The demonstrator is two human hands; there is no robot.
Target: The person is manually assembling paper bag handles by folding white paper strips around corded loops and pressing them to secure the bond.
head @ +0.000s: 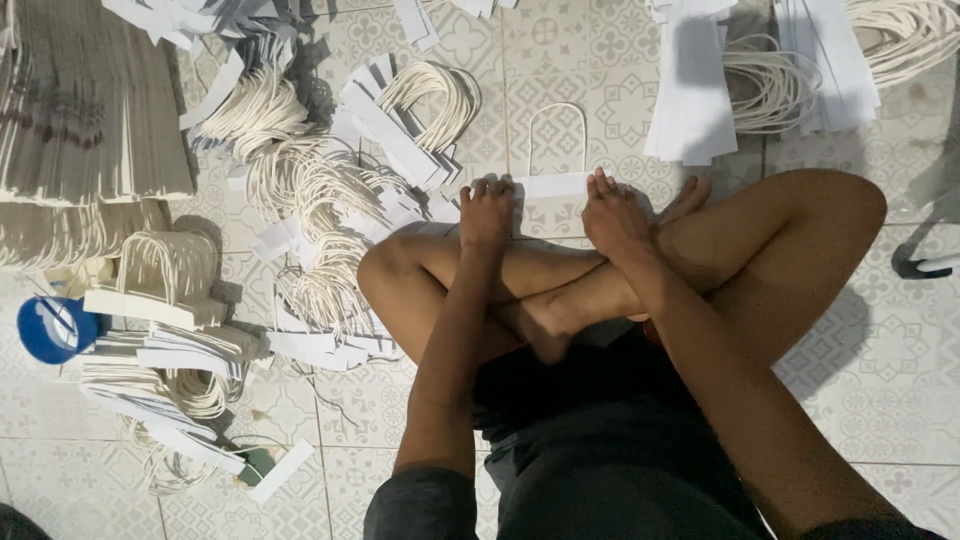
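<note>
The left hand [487, 212] and right hand [612, 215] press fingers-down on a white paper strip [550, 186] lying flat on the tiled floor [900, 350], just ahead of the crossed legs. Neither hand grips; the fingers are curled and bear on the two ends of the strip. A cord loop [556, 135] rises from the strip's far edge. The strip appears thin, light and easily creased; the cord, limp. Hold is best taken at the strip ends. Finished handles [300, 190] lie piled to the left.
</note>
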